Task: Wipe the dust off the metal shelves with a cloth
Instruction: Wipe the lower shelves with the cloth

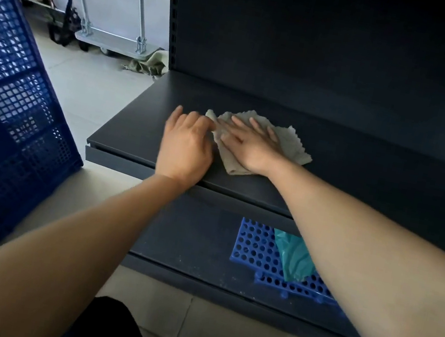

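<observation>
Right hand (252,146) pressed flat, fingers straight, on a crumpled beige cloth (293,148) as a crouching person wipes a dark matte metal shelf (140,124); the left hand (186,147) sits just beside it with fingers curled at the cloth's left edge, though whether it pinches the fabric cannot be told. Nearest the camera, a dusty lower shelf (188,236) holds a blue perforated plastic mat (254,251) and a crumpled teal bag (292,255). The cloth lies directly under the right palm, towards the shelf's left end, and the shelf's long axis runs left to right, so the next stroke likely belongs to the right hand, sweeping rightward. A blue slotted plastic crate (9,71) stands at left; a silver metal trolley (113,39) is parked on the floor beyond
</observation>
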A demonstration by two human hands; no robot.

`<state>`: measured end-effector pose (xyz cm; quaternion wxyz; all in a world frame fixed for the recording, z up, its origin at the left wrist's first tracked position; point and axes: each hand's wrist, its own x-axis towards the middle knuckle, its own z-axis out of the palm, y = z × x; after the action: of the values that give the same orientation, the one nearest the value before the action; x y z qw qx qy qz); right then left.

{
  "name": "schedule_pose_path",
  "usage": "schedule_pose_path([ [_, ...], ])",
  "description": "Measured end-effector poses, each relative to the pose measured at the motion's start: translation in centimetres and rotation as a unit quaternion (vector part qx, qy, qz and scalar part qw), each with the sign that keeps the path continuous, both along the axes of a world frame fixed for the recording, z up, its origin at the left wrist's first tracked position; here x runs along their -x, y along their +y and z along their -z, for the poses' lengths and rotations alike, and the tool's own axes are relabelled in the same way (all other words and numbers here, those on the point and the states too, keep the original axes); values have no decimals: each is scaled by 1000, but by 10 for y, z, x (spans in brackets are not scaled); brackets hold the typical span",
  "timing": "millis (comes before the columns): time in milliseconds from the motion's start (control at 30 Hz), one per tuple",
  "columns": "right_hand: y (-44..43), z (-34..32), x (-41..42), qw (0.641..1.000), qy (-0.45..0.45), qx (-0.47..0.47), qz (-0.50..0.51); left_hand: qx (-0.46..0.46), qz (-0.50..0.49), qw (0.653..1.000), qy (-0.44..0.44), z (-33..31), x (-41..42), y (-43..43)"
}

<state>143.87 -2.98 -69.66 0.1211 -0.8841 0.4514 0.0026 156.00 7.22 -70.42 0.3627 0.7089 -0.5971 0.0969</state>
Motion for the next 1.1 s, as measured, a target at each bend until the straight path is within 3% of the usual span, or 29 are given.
schedule_pose_path([
  [167, 5, 3, 1, 995, -11, 39, 89, -90, -55, 994, 11, 0, -52, 13],
  [333, -7, -1, -24, 983, 34, 13, 181, -127, -36, 991, 11, 1, -62, 5],
  [833, -15, -1, -79, 999, 13, 17, 36, -81, -45, 994, 51, 5, -66, 5],
  [1100, 40, -3, -48, 998, 23, 11, 62, -103, -45, 993, 42, 1, -64, 11],
])
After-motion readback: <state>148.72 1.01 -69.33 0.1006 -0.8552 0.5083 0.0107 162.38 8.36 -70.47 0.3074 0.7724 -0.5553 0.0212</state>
